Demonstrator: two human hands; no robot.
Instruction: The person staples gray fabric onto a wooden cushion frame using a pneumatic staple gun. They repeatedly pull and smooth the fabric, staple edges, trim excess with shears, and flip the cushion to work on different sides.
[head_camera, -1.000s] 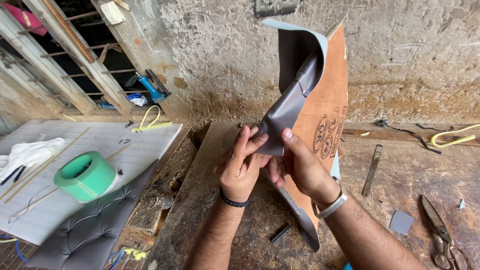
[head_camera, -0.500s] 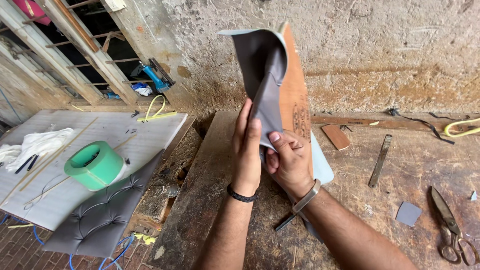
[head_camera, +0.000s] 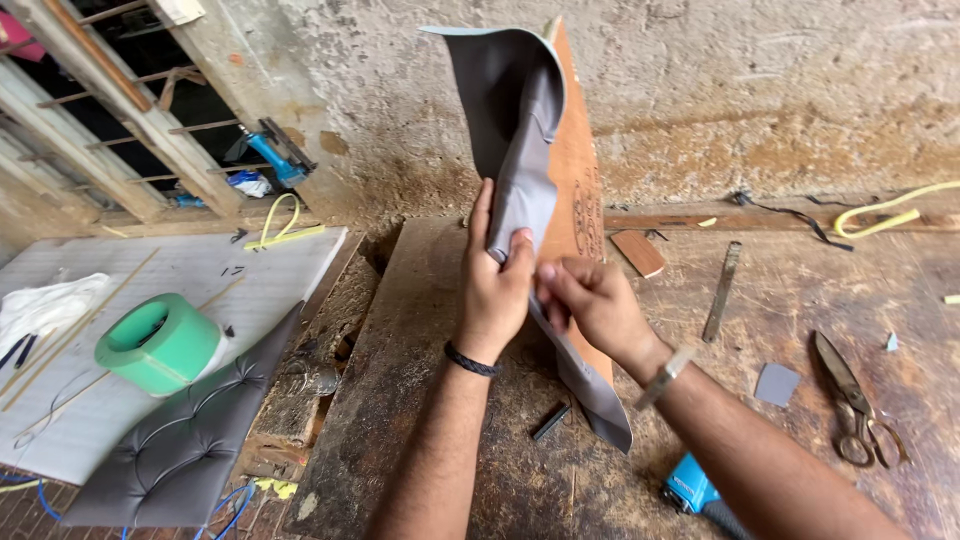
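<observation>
I hold up a grey leather-like sheet (head_camera: 512, 110) folded against a brown cardboard-like piece (head_camera: 573, 160), standing upright over a dirty wooden workbench (head_camera: 420, 340). My left hand (head_camera: 492, 285) grips the grey sheet's lower edge, thumb on its front. My right hand (head_camera: 592, 300), with a metal watch on the wrist, pinches the same edge just to the right. The sheet's lower end hangs down behind my right forearm. My left wrist wears a black band.
Large scissors (head_camera: 850, 400) lie at the right, a metal ruler (head_camera: 722, 290) beyond them, and a small grey scrap (head_camera: 776, 384) between. A green tape roll (head_camera: 158, 342) sits on a white board (head_camera: 130, 300) at the left, beside a tufted grey cushion (head_camera: 190, 440). A blue tool (head_camera: 690, 492) lies near my right arm.
Both hands have shifted left and a little lower along the sheet. The sheet has swung more upright, its top curling over to the left.
</observation>
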